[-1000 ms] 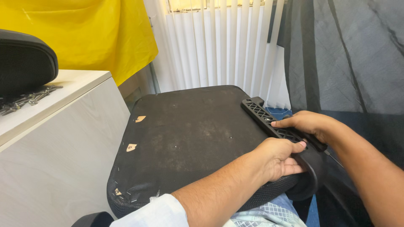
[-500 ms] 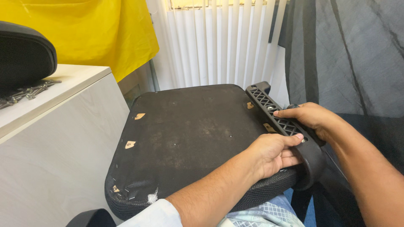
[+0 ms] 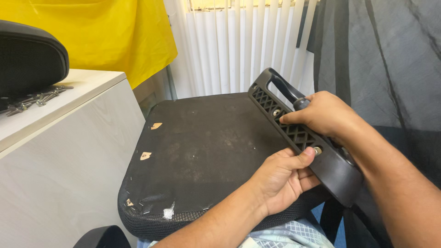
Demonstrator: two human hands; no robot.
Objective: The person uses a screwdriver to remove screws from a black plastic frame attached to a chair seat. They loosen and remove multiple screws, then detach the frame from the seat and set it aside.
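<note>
An upturned black chair seat (image 3: 202,151) lies across my lap, its dusty underside facing up. A black plastic armrest bracket (image 3: 298,133) with a lattice face and two bolt heads rests along the seat's right edge, tilted up off it. My right hand (image 3: 324,115) grips the bracket from the right, around its upper part. My left hand (image 3: 282,177) holds the bracket's lower end, thumb pressed beside the lower bolt.
A pale wooden cabinet (image 3: 69,151) stands to the left, with several loose bolts (image 3: 32,101) and a black chair backrest (image 3: 30,59) on top. Yellow cloth (image 3: 105,36) and white vertical blinds (image 3: 239,46) hang behind. Dark mesh fabric (image 3: 381,59) fills the right side.
The bracket has swung up and leftward off the seat's right edge, now tilted with its loop end raised. Both hands rose with it; the left thumb now sits by the lower bolt.
</note>
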